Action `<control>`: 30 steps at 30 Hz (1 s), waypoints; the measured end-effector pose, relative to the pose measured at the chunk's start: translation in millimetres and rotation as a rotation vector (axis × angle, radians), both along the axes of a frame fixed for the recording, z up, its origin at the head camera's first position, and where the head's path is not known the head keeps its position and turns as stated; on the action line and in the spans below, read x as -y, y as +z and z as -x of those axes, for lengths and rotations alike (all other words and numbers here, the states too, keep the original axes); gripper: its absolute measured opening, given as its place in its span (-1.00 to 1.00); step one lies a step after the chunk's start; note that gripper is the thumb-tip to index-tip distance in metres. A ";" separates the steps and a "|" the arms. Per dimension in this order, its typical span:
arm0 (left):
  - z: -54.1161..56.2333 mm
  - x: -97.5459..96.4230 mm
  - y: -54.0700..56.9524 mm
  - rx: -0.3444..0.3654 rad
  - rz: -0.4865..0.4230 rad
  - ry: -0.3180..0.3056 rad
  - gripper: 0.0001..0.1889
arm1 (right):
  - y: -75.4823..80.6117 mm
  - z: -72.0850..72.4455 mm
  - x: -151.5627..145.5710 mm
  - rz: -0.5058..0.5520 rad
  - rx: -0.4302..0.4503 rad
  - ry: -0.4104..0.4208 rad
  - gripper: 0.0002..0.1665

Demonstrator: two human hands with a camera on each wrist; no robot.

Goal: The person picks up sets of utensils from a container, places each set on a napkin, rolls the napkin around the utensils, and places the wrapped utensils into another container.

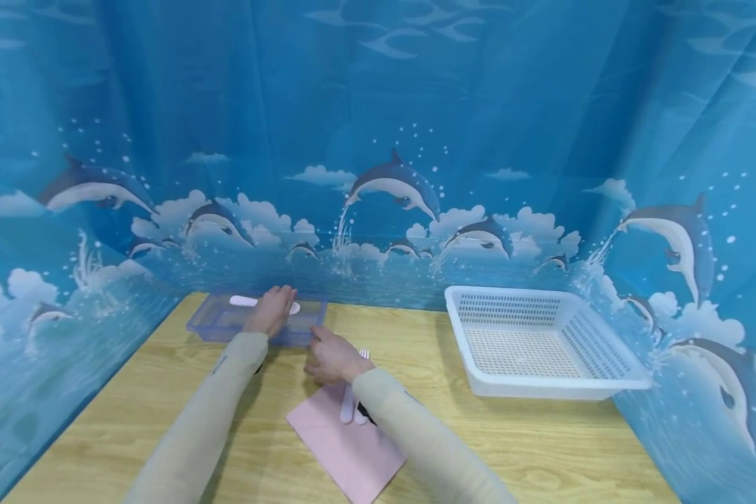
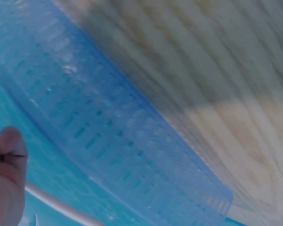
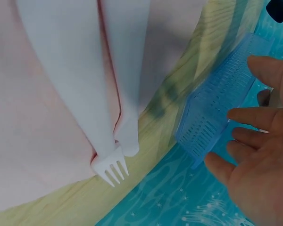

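Observation:
My left hand (image 1: 271, 310) is over the blue translucent basket (image 1: 217, 323) at the back left, pinching a white spoon (image 1: 242, 301). One end sticks out to the left and a rounded end shows on the right. My right hand (image 1: 334, 358) hovers by the basket's front right corner, its fingers loosely extended and holding nothing; whether they touch the rim I cannot tell. Under the right forearm, a white plastic fork (image 3: 111, 167) and a white knife (image 3: 127, 136) lie side by side on a pink napkin (image 1: 346, 455), the fork's tines reaching past its edge.
A white slotted basket (image 1: 466, 350) stands on the right of the wood-grain table (image 1: 416, 343). Behind and beside the table hangs a blue curtain (image 1: 327, 105) printed with dolphins, close to the blue basket's back.

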State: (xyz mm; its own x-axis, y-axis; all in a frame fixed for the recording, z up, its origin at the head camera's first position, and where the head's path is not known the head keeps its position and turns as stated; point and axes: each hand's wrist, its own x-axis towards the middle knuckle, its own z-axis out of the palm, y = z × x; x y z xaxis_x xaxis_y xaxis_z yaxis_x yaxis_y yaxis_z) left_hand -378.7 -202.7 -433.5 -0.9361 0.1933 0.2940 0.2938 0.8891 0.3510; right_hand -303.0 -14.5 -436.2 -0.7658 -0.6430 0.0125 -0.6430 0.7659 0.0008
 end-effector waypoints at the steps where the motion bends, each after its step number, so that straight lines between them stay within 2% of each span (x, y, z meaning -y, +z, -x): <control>1: 0.2 -0.6 0.5 0.008 -0.004 0.000 -0.63 | 0.2 0.2 -0.2 0.007 -0.001 0.003 -0.53; 5: -0.4 -2.7 2.6 0.074 -0.021 -0.015 -0.61 | 1.5 0.8 -3.0 0.038 -0.003 0.013 -0.55; 8: -0.9 -3.1 2.0 0.050 -0.001 -0.033 -0.58 | 2.6 1.9 -7.1 0.061 -0.011 0.027 -0.58; 12: -1.2 -2.6 -1.0 0.012 0.003 -0.032 -0.57 | 3.7 3.7 -14.0 0.086 0.012 0.032 -0.52; 16: -1.3 -2.7 -2.9 0.061 0.004 -0.023 -0.54 | 3.9 5.7 -19.7 0.114 0.044 0.016 -0.43; 20: -0.8 -4.1 -3.5 0.071 0.038 -0.031 -0.51 | 3.6 6.4 -23.1 0.123 0.042 0.021 -0.41; 24: -3.0 -5.3 -2.6 0.079 -0.002 -0.032 -0.46 | 1.6 7.0 -25.1 0.126 0.035 0.026 -0.44; 27: -4.7 -5.7 -1.4 0.093 -0.026 -0.041 -0.50 | 1.1 7.0 -26.9 0.127 0.047 0.010 -0.46; 30: -4.8 -6.3 -0.3 0.091 -0.013 -0.049 -0.58 | 1.0 7.5 -29.0 0.125 0.054 -0.007 -0.49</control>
